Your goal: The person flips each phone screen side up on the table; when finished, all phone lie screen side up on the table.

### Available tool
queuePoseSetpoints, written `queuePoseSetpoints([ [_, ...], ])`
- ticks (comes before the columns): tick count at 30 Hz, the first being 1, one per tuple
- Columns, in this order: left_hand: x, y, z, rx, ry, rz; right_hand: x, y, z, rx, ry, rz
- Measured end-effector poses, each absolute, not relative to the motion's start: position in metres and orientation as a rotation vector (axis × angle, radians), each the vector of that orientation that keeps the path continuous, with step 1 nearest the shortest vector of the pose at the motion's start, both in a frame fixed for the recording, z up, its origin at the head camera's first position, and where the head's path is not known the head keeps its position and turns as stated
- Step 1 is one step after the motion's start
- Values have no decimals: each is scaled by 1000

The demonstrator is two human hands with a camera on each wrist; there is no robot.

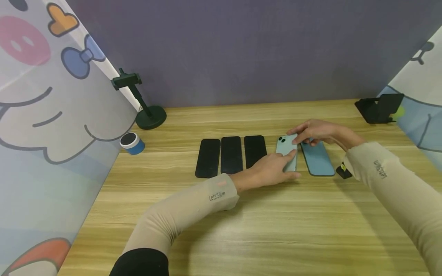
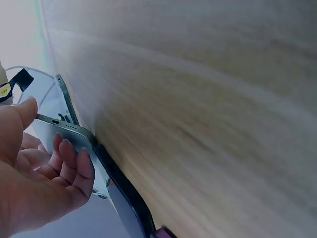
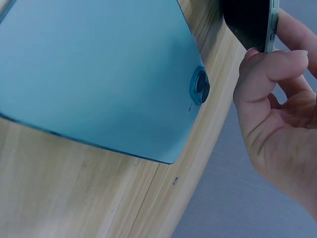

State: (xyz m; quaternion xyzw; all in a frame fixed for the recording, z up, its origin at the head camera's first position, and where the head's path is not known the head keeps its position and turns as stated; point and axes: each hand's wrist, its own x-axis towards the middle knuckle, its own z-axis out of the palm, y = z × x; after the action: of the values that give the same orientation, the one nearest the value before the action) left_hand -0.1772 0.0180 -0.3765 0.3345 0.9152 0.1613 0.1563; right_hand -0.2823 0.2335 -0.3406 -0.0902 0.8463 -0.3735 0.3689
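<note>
A pale mint phone (image 1: 284, 146), its back and cameras up, lies between both hands in the head view. My left hand (image 1: 270, 169) holds its lower part, index finger across the back; the left wrist view shows the thumb at the phone's bottom edge (image 2: 55, 121) and the other fingers bent against its back. With thumb and finger my right hand (image 1: 318, 131) pinches the upper right edge. The phone's dark screen side (image 3: 249, 22) shows in the right wrist view, so it is tilted off the table. A blue phone (image 1: 318, 159) lies just right of it, back up.
Left of the hands, three black-faced phones (image 1: 207, 158) lie in a row. A dark green stand (image 1: 150, 118) and a blue-and-white jar (image 1: 132, 143) are at the left. A black holder (image 1: 380, 109) stands back right; a small black item (image 1: 343, 171) lies near the right sleeve.
</note>
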Motion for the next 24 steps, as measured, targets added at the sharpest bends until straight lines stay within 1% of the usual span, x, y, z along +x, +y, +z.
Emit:
queuePoseSetpoints([
  [19,-180,15,-375,1015,2530,508,-281,233,-341,-226,2153,-989],
  [24,-181,13,-369,982,2497,529,-280,235,-344,-236,2154,-1011],
])
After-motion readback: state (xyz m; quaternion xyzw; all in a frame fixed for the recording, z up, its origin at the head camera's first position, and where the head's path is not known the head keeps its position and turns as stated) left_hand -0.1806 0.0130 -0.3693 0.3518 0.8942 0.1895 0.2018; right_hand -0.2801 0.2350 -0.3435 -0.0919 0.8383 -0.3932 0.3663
